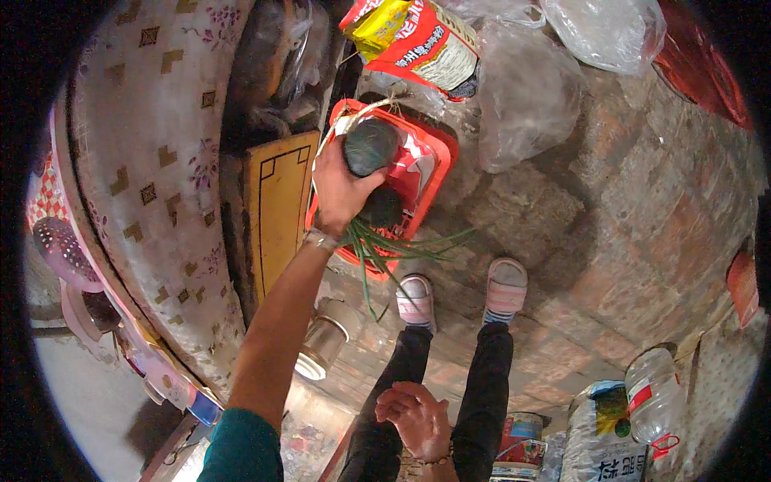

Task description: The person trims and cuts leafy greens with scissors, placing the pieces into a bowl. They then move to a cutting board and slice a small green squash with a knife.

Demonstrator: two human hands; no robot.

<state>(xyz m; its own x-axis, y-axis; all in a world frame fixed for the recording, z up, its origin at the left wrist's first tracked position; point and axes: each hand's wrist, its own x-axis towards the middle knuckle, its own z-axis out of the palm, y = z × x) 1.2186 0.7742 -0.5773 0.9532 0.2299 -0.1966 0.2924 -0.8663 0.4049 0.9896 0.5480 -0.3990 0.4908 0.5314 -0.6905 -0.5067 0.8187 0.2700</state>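
Note:
My left hand is closed around a round dark green squash, holding it over a red plastic basket. Beneath the hand, a second dark, rounded thing is partly covered and hard to make out. Red-and-white packaging lines the basket. Long green onion leaves spill across the near rim towards the floor. A pale cord handle crosses the far rim. Low in front of my legs, my right hand holds nothing, its fingers loosely curled and its thumb apart.
Beyond the basket lies a red-and-yellow bag bearing writing, beside clear plastic bags. A yellow board stands at the left under a patterned covering. Near my slippered feet is a metal container. A plastic bottle lies lower right.

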